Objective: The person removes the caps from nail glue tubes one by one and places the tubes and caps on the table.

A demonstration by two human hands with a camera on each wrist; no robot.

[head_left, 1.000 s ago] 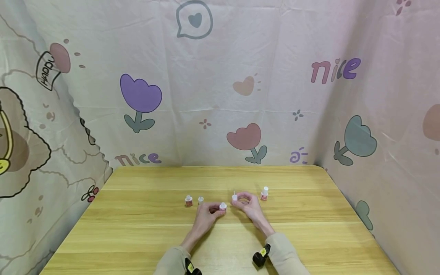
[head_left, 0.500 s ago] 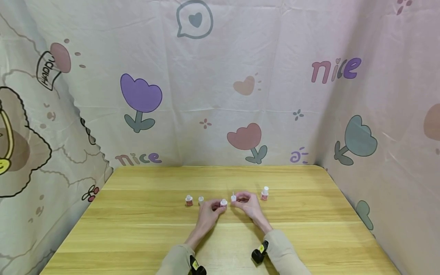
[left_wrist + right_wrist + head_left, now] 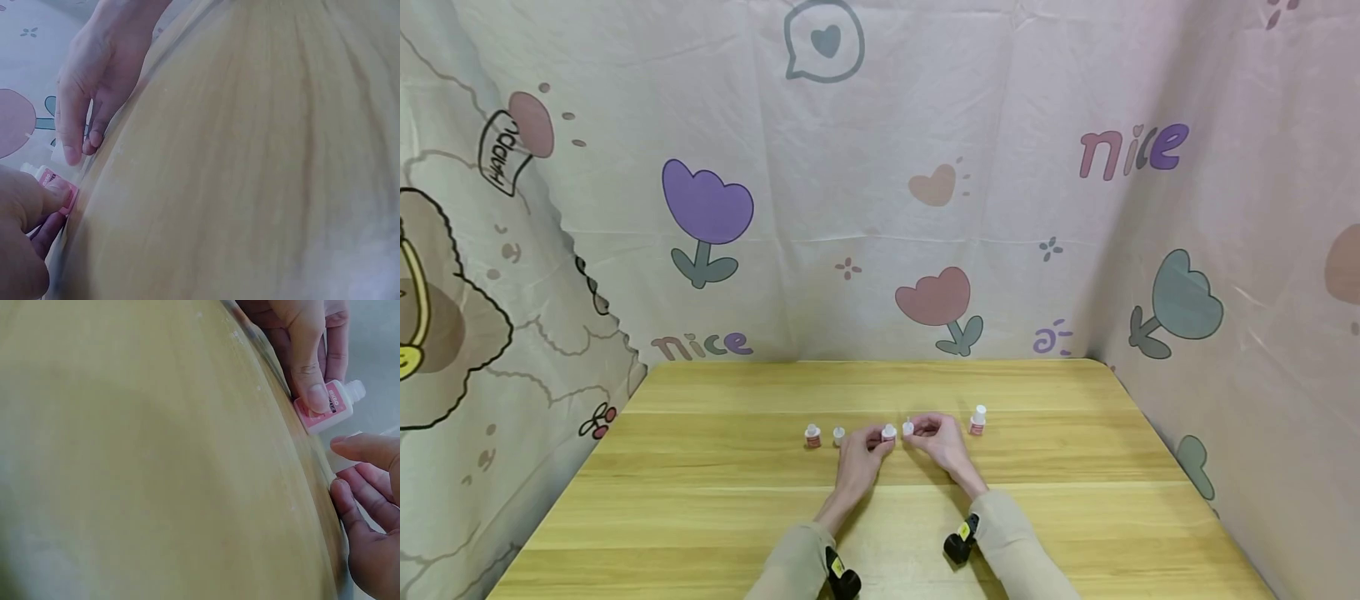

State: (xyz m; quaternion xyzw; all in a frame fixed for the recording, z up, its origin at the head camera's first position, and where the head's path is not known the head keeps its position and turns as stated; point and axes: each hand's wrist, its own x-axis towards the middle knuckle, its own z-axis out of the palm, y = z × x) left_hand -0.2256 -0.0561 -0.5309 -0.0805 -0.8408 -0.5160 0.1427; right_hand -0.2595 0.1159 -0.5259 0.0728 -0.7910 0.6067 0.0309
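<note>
My left hand pinches a small white squeeze bottle with a pink label between thumb and fingers, low over the table. Its nozzle is bare of a cap in the right wrist view. Close to its right, my right hand pinches a small white cap with a thin stem pointing up. The fingers hide part of both things. Just beyond my left hand stands another white cap, and left of it a small uncapped bottle with a red label.
A taller, capped bottle with a red label stands on the wooden table, right of my right hand. A printed cloth hangs behind the table and along both sides.
My left hand has moved farther from me and slightly right with the bottle. My right hand has shifted slightly left with the cap, so bottle and cap are closer together.
</note>
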